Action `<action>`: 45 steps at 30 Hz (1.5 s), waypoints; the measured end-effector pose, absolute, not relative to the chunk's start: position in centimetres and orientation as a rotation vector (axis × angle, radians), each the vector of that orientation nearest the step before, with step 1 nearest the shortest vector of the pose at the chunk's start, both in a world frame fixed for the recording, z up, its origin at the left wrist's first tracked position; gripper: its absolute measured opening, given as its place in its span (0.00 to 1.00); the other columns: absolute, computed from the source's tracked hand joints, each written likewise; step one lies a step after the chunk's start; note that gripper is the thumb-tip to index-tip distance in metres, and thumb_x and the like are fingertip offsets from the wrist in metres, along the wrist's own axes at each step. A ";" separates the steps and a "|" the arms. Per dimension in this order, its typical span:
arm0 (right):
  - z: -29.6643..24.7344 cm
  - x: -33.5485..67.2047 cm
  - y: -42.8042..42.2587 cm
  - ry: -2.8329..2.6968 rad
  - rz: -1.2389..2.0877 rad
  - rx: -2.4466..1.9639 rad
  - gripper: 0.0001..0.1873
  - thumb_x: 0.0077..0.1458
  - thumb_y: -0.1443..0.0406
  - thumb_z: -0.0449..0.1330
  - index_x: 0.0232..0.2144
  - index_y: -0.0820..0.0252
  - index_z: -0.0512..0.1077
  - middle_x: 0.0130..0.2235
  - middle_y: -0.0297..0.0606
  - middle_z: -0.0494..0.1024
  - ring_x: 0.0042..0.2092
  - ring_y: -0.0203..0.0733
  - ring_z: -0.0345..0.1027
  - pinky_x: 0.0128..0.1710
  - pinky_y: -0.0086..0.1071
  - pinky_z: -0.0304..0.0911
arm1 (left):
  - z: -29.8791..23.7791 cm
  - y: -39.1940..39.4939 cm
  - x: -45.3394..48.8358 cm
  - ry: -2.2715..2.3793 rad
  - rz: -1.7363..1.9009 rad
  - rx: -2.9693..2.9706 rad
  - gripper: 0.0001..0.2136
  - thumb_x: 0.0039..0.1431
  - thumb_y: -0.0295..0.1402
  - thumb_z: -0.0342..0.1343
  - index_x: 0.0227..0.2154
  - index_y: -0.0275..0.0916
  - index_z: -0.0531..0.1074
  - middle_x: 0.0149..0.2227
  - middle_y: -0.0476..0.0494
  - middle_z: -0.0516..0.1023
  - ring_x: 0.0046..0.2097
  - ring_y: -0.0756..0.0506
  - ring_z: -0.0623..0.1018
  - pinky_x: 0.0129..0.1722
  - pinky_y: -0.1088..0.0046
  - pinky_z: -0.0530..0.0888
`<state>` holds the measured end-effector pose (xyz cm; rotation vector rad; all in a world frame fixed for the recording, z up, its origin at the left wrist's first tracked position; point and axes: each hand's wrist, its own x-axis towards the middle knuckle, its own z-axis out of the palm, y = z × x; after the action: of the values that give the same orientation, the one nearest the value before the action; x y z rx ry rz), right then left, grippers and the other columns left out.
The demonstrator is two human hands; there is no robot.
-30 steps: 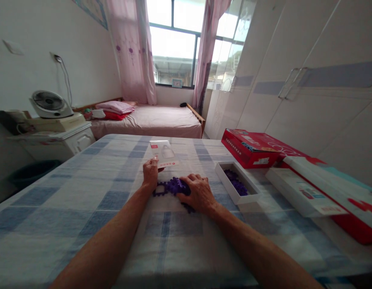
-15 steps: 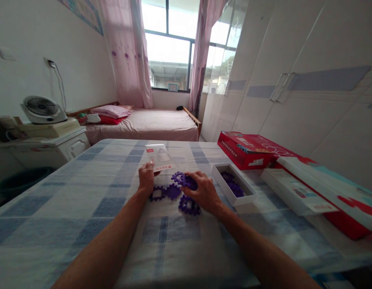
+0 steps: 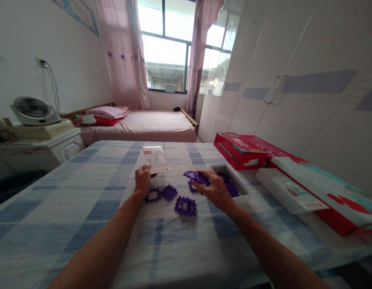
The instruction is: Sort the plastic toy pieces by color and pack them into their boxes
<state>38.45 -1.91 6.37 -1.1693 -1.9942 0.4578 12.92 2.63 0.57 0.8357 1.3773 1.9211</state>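
My right hand [image 3: 215, 189] grips a stack of purple interlocking pieces [image 3: 195, 178] and holds it just left of the open white box [image 3: 245, 193], which has more purple pieces [image 3: 228, 186] inside. My left hand [image 3: 143, 179] rests with curled fingers on the checked tablecloth [image 3: 83, 208], touching two joined purple pieces [image 3: 162, 194] and the corner of a clear packet with a red label [image 3: 156, 159]. One square purple piece [image 3: 185, 206] lies loose between my arms.
A red box [image 3: 243, 149], a white lid [image 3: 287, 189] and a large red-and-white box [image 3: 330, 192] lie along the table's right side by the wardrobe doors [image 3: 294, 88]. A fan [image 3: 33, 110] sits on a cabinet at left. A bed [image 3: 144, 124] stands beyond the table.
My right hand lifted a stack of purple pieces off the cloth and carried it right toward the white box, uncovering the square piece. My left hand stayed put.
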 end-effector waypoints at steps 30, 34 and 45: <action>6.7 49.6 -1.7 -2.269 0.023 -1.716 0.17 0.57 0.59 0.49 0.30 0.55 0.77 0.38 0.39 0.78 0.44 0.46 0.69 0.45 0.39 0.59 | 1.0 2.5 13.3 1.393 1.913 0.787 0.10 0.46 0.36 0.52 0.26 0.33 0.71 0.25 0.48 0.73 0.26 0.50 0.73 0.26 0.73 0.75; 6.9 49.3 -1.4 -2.361 0.051 -1.716 0.16 0.57 0.61 0.50 0.32 0.54 0.77 0.41 0.38 0.78 0.47 0.45 0.67 0.46 0.39 0.57 | 1.0 2.6 13.2 1.388 1.912 0.790 0.09 0.46 0.35 0.52 0.26 0.33 0.71 0.25 0.48 0.73 0.25 0.50 0.73 0.26 0.73 0.75; 8.6 44.2 -3.4 -2.242 0.121 -1.370 0.13 0.58 0.63 0.51 0.40 0.58 0.74 0.42 0.39 0.76 0.42 0.40 0.69 0.45 0.32 0.60 | 0.5 3.0 13.0 1.388 1.924 0.785 0.09 0.46 0.36 0.52 0.24 0.34 0.70 0.25 0.48 0.73 0.26 0.50 0.73 0.25 0.74 0.75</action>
<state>44.17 -3.35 8.63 -1.3701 -2.2416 0.1209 13.03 2.99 0.55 0.7853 1.3877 1.9238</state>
